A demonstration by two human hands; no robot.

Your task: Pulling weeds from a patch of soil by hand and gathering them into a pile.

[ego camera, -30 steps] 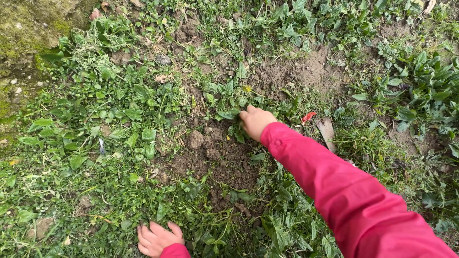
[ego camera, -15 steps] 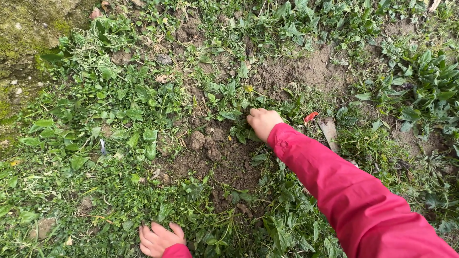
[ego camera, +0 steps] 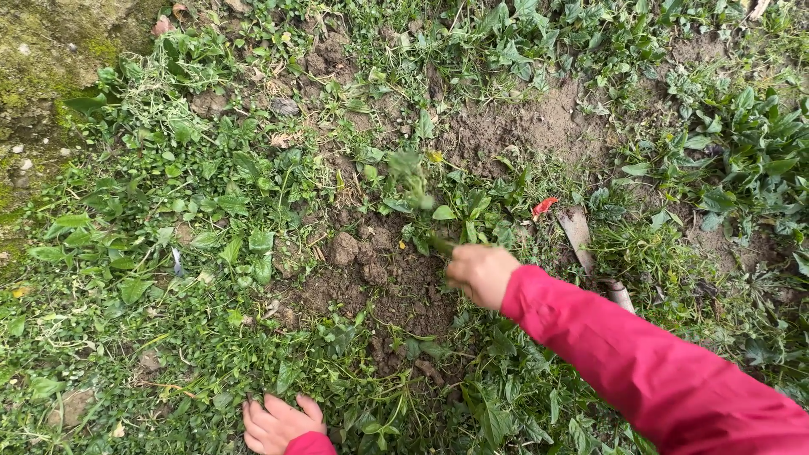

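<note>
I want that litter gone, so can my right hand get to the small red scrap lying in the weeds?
Probably yes. The small red scrap lies on top of low weeds, just beyond the right hand, with nothing covering it; but that hand looks closed on a green stem.

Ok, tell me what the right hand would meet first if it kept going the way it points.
The right hand points up-left, shut on a green stem. First in that line, probably, are the soil clods on the bare patch; depth is unclear.
</note>
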